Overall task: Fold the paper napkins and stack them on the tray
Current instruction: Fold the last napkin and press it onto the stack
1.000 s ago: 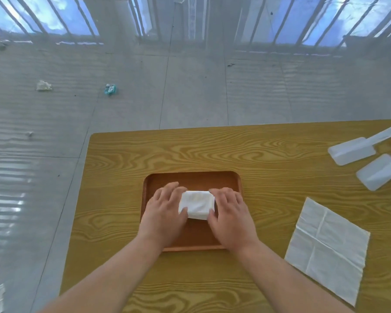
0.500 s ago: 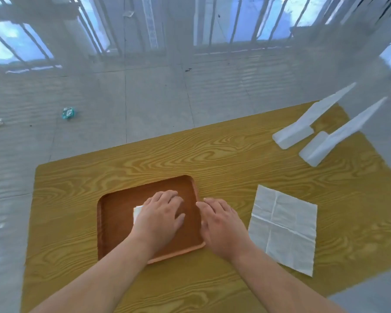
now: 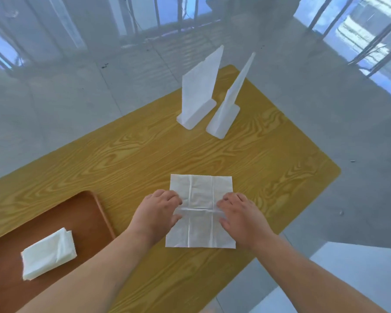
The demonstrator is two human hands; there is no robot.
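An unfolded white paper napkin (image 3: pixel 201 190) with crease lines lies flat on the wooden table (image 3: pixel 145 154). My left hand (image 3: pixel 155 213) rests on its left edge and my right hand (image 3: pixel 240 213) on its right edge. Both pinch the napkin at its middle crease, which is raised into a small ridge. To the left sits the brown tray (image 3: pixel 84 213), with a folded white napkin (image 3: pixel 48 253) lying on it, apart from both hands.
Two white plastic L-shaped stands (image 3: pixel 198 93) (image 3: pixel 231 102) stand upright at the far side of the table. The table's right edge runs close past my right hand. Grey tiled floor surrounds the table.
Both hands have left the tray and the folded napkin and moved right onto the unfolded napkin. The view has swung right, so the tray now sits at lower left.
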